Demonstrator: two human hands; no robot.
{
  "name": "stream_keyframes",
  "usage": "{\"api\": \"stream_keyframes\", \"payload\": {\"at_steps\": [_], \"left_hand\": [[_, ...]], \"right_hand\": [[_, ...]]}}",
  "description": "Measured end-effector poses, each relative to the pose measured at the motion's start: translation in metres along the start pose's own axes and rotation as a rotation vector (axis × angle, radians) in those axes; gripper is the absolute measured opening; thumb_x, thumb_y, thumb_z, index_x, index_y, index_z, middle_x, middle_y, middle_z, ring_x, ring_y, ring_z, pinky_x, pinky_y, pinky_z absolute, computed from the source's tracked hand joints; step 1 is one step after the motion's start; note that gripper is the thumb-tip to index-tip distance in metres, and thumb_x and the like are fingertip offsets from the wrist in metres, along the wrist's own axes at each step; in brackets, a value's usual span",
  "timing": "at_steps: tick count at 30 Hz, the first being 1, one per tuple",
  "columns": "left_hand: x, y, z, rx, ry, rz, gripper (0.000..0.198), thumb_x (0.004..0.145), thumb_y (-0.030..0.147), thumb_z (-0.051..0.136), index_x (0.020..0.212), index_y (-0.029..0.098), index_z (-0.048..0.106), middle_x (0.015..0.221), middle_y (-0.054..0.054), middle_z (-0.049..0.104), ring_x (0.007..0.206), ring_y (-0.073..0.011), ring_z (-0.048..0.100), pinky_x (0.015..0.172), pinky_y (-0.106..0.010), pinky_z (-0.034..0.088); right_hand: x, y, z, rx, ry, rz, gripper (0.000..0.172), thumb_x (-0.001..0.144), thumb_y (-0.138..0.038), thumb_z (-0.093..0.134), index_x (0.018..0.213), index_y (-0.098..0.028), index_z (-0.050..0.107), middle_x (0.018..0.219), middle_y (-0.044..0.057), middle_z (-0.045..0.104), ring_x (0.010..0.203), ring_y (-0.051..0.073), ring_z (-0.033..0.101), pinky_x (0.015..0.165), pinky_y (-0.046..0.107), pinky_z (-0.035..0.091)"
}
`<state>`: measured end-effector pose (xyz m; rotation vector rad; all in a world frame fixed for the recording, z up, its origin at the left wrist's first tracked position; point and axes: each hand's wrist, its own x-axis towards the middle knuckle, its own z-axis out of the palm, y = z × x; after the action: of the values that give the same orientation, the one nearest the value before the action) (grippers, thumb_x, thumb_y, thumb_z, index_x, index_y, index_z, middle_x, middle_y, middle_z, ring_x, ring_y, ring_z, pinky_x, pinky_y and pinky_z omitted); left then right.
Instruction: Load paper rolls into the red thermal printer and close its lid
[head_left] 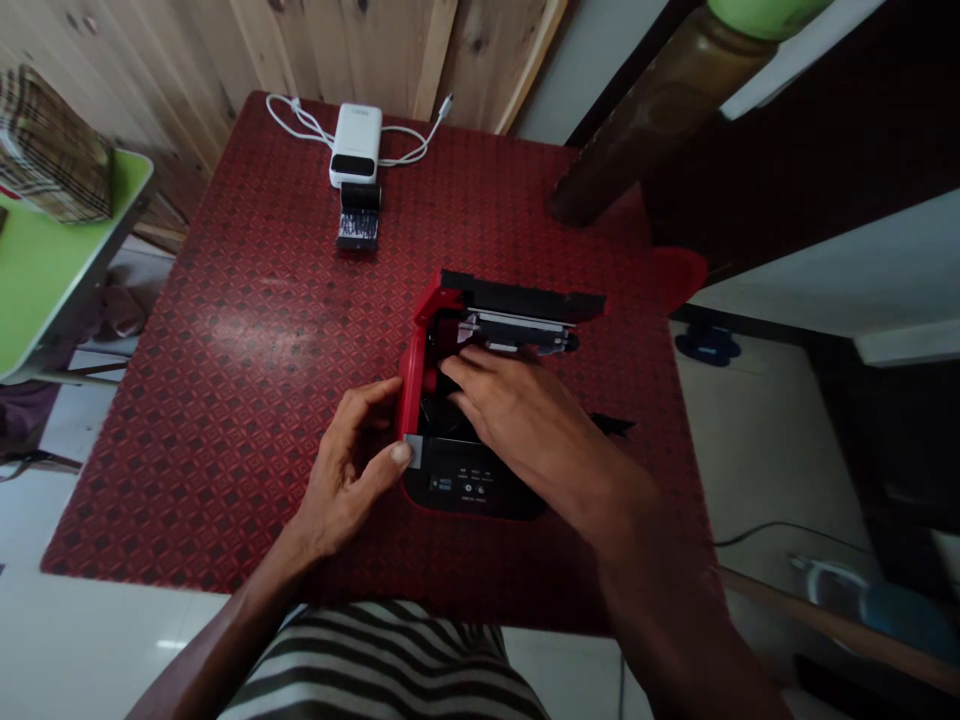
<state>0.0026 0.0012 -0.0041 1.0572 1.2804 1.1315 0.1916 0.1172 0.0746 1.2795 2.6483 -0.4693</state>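
Printer [459,470] stands open, right hand [517,410] partly inside, left hand [349,465] against it.

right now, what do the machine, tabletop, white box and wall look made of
Machine: probably hard plastic, red and black, with smooth moulded edges.
Tabletop: perhaps patterned vinyl or laminate; soft glare suggests satin.
White box: likely smooth plastic, rounded corners.
Wall: apparently wood boards, with visible knots.

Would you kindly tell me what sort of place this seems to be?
Probably a room in a home, though a small shop is possible: a red patterned table, wood-panelled wall and green table suggest it.
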Motion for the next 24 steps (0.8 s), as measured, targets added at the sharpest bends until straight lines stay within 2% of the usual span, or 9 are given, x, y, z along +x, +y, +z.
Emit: {"api": "stream_keyframes", "payload": {"at_steps": [6, 10, 15, 20, 22, 24], "left_hand": [[0.0, 0.002, 0.0, 0.012, 0.002, 0.012, 0.067, 0.107, 0.067, 0.073, 0.16, 0.027, 0.067, 0.15, -0.015, 0.073, 0.136, -0.0381, 0.07, 0.119, -0.057, 0.053], [0.0, 0.003, 0.0, 0.006, 0.002, 0.005, 0.065, 0.107, 0.066, 0.074, 0.16, 0.028, 0.067, 0.15, -0.015, 0.073, 0.137, -0.0378, 0.069, 0.119, -0.058, 0.052], [0.0, 0.006, 0.0, 0.003, -0.002, 0.004, 0.065, 0.107, 0.064, 0.074, 0.16, 0.027, 0.067, 0.149, -0.014, 0.073, 0.134, -0.0363, 0.069, 0.118, -0.055, 0.053], [0.002, 0.007, 0.001, 0.008, 0.002, 0.043, 0.061, 0.108, 0.062, 0.074, 0.157, 0.026, 0.068, 0.145, -0.013, 0.075, 0.131, -0.0333, 0.071, 0.114, -0.049, 0.056], [0.003, 0.007, 0.001, 0.007, 0.005, 0.044, 0.06, 0.108, 0.062, 0.075, 0.156, 0.026, 0.068, 0.145, -0.012, 0.075, 0.131, -0.0329, 0.072, 0.113, -0.049, 0.058], [0.003, 0.007, 0.001, 0.005, 0.009, 0.036, 0.061, 0.107, 0.063, 0.075, 0.155, 0.026, 0.069, 0.144, -0.012, 0.076, 0.13, -0.0327, 0.073, 0.111, -0.048, 0.06]], "right_hand": [[-0.001, -0.001, 0.001, 0.005, -0.004, -0.001, 0.028, 0.11, 0.001, 0.058, 0.122, -0.017, 0.076, 0.124, 0.011, 0.081, 0.11, 0.029, 0.081, 0.095, 0.042, 0.06], [-0.002, -0.003, -0.002, -0.07, 0.047, -0.016, 0.029, 0.106, 0.003, 0.061, 0.123, -0.015, 0.077, 0.122, 0.012, 0.083, 0.109, 0.029, 0.081, 0.094, 0.041, 0.061], [-0.014, -0.001, 0.003, -0.146, 0.227, -0.081, 0.032, 0.099, 0.005, 0.067, 0.122, -0.016, 0.079, 0.117, 0.012, 0.085, 0.104, 0.03, 0.08, 0.09, 0.041, 0.062], [-0.033, -0.007, 0.0, -0.165, 0.374, -0.111, 0.025, 0.103, -0.001, 0.065, 0.114, -0.018, 0.079, 0.113, 0.013, 0.085, 0.099, 0.03, 0.077, 0.084, 0.043, 0.062], [-0.044, -0.008, -0.007, -0.103, 0.439, -0.117, 0.025, 0.106, -0.003, 0.061, 0.109, -0.021, 0.078, 0.107, 0.011, 0.084, 0.098, 0.029, 0.077, 0.086, 0.044, 0.063], [-0.059, -0.004, -0.015, 0.032, 0.531, -0.111, 0.022, 0.108, -0.008, 0.062, 0.113, -0.024, 0.078, 0.107, 0.009, 0.084, 0.099, 0.029, 0.078, 0.09, 0.044, 0.065]]}}
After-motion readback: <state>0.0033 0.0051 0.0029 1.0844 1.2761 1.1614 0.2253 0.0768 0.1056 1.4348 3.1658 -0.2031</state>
